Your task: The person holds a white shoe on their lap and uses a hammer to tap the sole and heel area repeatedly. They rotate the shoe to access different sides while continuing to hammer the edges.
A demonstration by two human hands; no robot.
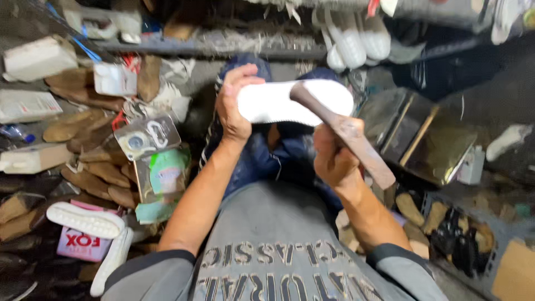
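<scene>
Left hand (233,106) grips the sole (278,102) at its left end, long axis sideways; right hand (333,159) grips the hammer (351,134), whose head lies on the sole.

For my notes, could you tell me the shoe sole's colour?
White shoe sole, clearest in the head view.

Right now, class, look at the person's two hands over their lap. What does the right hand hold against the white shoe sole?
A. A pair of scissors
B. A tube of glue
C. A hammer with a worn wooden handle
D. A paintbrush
C. The right hand grips a hammer by its worn wooden handle, its head lying on the white shoe sole that the left hand holds by one end.
</scene>
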